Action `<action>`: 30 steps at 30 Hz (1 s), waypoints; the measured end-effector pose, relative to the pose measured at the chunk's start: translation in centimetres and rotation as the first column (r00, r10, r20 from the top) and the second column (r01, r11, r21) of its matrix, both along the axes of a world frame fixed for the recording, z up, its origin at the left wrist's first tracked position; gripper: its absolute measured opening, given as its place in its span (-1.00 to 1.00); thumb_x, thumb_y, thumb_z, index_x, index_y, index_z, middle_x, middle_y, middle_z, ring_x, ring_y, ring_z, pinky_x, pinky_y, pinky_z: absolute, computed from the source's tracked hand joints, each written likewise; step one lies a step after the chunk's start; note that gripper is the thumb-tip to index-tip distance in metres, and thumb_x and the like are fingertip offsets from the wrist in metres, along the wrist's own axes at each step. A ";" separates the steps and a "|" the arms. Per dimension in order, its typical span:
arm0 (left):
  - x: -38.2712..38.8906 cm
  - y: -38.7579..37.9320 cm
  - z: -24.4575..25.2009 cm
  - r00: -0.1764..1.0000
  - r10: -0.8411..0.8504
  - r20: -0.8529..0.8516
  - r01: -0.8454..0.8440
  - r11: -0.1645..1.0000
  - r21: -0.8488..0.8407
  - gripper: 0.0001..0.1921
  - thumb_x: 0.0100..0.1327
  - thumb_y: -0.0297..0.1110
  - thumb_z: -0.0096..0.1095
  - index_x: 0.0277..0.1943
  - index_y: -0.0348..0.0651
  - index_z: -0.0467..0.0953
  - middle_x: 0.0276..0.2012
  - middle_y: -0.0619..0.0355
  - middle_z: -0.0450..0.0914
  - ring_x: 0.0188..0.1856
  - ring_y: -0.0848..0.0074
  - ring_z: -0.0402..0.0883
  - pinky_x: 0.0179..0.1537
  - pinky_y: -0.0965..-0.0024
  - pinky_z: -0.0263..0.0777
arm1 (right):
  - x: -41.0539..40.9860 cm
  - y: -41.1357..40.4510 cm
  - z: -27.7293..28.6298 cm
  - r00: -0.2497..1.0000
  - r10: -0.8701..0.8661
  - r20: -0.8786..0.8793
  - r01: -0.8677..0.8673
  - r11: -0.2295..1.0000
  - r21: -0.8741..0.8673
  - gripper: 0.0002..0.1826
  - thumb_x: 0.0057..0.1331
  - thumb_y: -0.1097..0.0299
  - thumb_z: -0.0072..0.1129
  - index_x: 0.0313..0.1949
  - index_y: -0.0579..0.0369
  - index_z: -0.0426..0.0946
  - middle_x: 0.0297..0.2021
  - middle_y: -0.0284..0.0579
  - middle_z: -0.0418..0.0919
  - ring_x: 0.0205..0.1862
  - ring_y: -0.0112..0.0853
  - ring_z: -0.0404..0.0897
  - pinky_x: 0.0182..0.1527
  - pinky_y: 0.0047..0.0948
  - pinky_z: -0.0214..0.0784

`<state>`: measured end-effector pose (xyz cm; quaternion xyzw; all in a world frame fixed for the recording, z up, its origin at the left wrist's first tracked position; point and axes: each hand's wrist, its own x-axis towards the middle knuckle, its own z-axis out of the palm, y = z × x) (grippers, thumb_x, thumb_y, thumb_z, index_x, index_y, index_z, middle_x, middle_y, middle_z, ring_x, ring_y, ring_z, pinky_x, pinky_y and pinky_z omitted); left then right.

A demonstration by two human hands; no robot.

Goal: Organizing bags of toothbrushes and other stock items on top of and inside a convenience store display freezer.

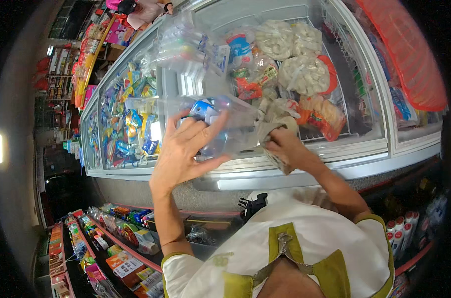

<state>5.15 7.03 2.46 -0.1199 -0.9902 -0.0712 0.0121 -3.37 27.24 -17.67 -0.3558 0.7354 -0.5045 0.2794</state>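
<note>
My left hand (195, 145) has its fingers spread against a clear plastic package (233, 134) with a blue-and-white item (203, 108) inside or behind it; whether it grips the package I cannot tell. To the right, my right hand (285, 145) is closed on a crumpled beige cloth (266, 128). Both hands are above the near edge of a chest freezer (352, 160). Beyond them, stacked clear plastic packages (184, 48) rest on the freezer. Bags of pale frozen food (303, 74) and a red-and-clear food pack (326, 117) lie in its wire basket.
Colourful wrapped frozen goods (132, 119) fill the freezer's left section. A red mesh bag (408, 52) lies at the far right. Shelves of packaged goods (124, 260) stand behind me at lower left. Another person (143, 15) is beyond the freezer at upper left.
</note>
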 end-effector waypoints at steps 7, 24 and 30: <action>1.7 0.2 2.2 0.993 0.057 0.099 -0.058 0.998 0.007 -0.27 -0.06 -0.03 0.52 0.21 -0.08 0.53 -0.25 0.10 0.45 -0.17 0.28 0.47 0.24 0.10 0.17 | -4.9 1.1 3.0 0.951 -0.303 0.060 0.309 0.934 -0.181 -0.69 0.25 0.30 0.13 -0.12 0.29 0.47 -0.30 0.22 0.54 -0.22 0.00 0.55 -0.09 -0.20 0.37; -1.1 4.1 -0.8 0.757 0.647 0.090 -0.096 -0.026 0.995 -0.23 0.41 0.02 -0.12 0.51 -0.22 -0.12 0.47 -0.15 0.03 0.47 0.13 0.11 0.42 0.14 0.03 | -4.8 -6.0 13.3 0.869 0.020 -0.494 -0.297 0.821 -0.489 -0.85 0.18 0.44 0.08 -0.27 0.17 0.54 -0.23 0.01 0.52 -0.09 -0.04 0.48 -0.02 -0.11 0.34; -0.7 3.9 1.5 0.891 0.412 0.191 -0.107 -0.219 0.970 -0.16 0.38 0.15 -0.15 0.50 -0.27 -0.12 0.46 -0.29 -0.01 0.44 -0.09 0.09 0.44 -0.01 -0.03 | 0.1 -5.6 15.1 0.855 -0.155 -0.495 -0.235 0.735 -0.636 -0.69 0.10 0.36 0.17 -0.14 0.15 0.58 -0.06 0.00 0.50 0.02 -0.03 0.47 0.10 -0.17 0.37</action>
